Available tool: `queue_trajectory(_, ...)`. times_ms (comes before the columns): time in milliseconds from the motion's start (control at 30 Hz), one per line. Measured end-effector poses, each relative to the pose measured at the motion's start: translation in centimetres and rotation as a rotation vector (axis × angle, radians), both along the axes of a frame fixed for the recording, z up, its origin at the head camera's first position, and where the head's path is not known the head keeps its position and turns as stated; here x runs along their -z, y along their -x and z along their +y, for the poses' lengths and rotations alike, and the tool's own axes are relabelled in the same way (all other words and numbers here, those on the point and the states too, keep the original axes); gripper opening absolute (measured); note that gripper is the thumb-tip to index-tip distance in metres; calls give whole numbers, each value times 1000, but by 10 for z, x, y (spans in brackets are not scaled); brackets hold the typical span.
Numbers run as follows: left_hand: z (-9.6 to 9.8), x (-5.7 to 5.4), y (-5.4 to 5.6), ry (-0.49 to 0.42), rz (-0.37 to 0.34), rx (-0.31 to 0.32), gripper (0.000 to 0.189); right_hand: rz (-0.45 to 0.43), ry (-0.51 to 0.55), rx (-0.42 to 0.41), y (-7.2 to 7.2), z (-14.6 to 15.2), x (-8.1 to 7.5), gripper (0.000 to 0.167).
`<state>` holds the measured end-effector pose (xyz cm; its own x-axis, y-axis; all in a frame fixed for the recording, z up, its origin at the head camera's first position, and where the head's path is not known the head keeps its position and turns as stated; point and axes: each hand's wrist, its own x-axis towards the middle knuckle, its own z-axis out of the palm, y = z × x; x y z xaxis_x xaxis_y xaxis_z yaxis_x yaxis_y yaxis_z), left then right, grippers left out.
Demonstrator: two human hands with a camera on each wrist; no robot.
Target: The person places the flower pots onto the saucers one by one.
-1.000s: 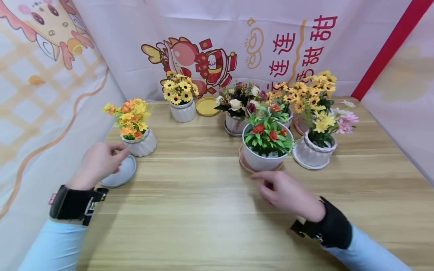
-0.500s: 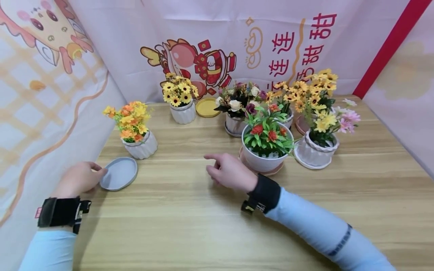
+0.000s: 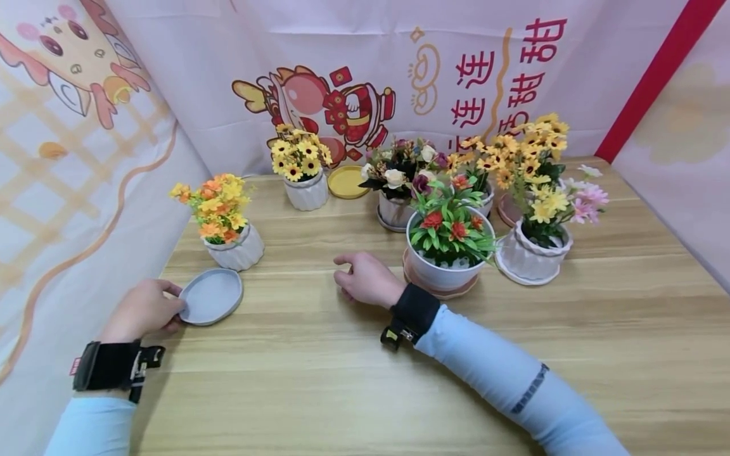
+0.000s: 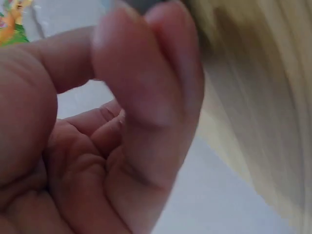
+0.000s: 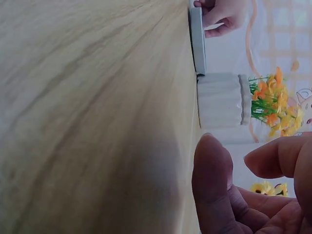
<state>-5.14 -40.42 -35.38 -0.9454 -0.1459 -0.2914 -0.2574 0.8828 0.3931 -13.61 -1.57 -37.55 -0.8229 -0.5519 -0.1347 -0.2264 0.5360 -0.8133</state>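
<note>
At the left of the head view my left hand (image 3: 145,308) pinches the near-left rim of a round grey plant saucer (image 3: 212,296). In the right wrist view the saucer (image 5: 197,41) is seen edge-on, low at the table. Just behind it stands a fluted white pot (image 3: 235,248) of orange and yellow flowers (image 3: 215,206). My right hand (image 3: 367,278) is held over the middle of the table with nothing in it, its fingers loosely bent. To its right is a white pot of red flowers (image 3: 450,253) on a pinkish saucer (image 3: 412,273).
Along the back are a pot of small yellow flowers (image 3: 307,192), a yellow saucer (image 3: 346,182) and a pot of white and purple roses (image 3: 395,209). A white pot of yellow and pink flowers (image 3: 533,256) stands at the right. Printed cloth (image 3: 217,76) walls the table.
My left hand has come down from above the grey saucer, taken its rim and shifted it slightly right. The right hand has moved left from in front of the red-flower pot.
</note>
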Motion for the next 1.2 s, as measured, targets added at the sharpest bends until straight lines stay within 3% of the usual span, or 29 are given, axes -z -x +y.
queue_trajectory(200,35,-5,0,-80,37,72,38,-46,55,33,3,4,7,41)
queue_trajectory(333,70,-9,9,-155,97,115,40,-75,109,65,4,11,9,39)
queue_trajectory(500,113,-7,37,-230,165,132,43,-92,159,114,8,15,10,41)
queue_trajectory(700,150,-1,78,-296,180,55,48,-123,222,231,14,14,11,43)
queue_trajectory(967,171,10,123,-383,127,-44,46,-147,243,325,27,4,13,50)
queue_trajectory(1100,179,16,139,-413,105,-54,44,-204,254,381,37,-3,12,54)
queue_trajectory(1200,184,20,146,-436,101,-61,43,-225,271,411,46,-7,15,44)
